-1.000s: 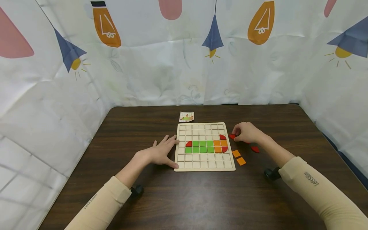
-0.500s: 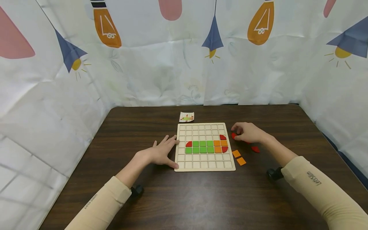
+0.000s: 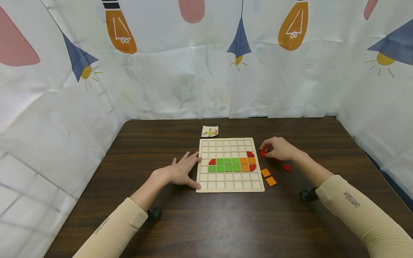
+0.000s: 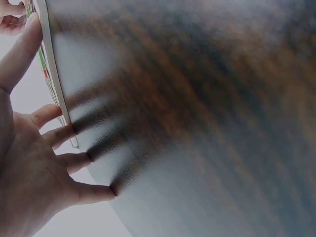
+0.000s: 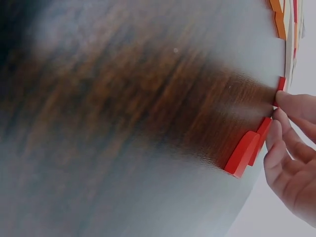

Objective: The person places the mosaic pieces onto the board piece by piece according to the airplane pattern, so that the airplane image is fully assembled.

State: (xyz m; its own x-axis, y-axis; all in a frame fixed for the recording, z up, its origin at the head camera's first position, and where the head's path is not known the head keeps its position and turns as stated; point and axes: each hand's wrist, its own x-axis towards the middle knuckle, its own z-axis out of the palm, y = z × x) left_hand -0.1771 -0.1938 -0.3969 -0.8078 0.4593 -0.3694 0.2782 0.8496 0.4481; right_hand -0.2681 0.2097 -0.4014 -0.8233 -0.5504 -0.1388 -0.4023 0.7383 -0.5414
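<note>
While the left hand (image 3: 177, 171) lies flat with its fingers spread straight, its thumb resting on the near left corner of the board (image 3: 226, 184) and its index fingertip on the left edge, the right hand (image 3: 277, 148) works just beyond the right edge. Its fingers are curled, and thumb and fingertip pinch a red piece (image 3: 263, 153) low over the bench (image 3: 226, 222), or touching it; which of the two I cannot tell. The remaining fingertips of the left hand touch the bench beside the board.

The board is pale, marked in square cells, and lies in the middle of the bench. Across it run two rows of pieces: seven green squares (image 3: 228, 167) to the left and middle, three orange squares (image 3: 243, 161) at the right end, a red corner piece (image 3: 212, 161) at the far left of the block and another red corner piece (image 3: 252, 167) at the near right. A third red corner piece (image 3: 250, 154) sits one row farther, toward the right edge.

Right of the board lie two loose orange tiles (image 3: 271, 181), and farther right two loose red pieces (image 5: 242, 154), close together, one partly covered by the right wrist in the head view. A small patterned card (image 3: 210, 131) lies beyond the far edge of the board, toward the left
</note>
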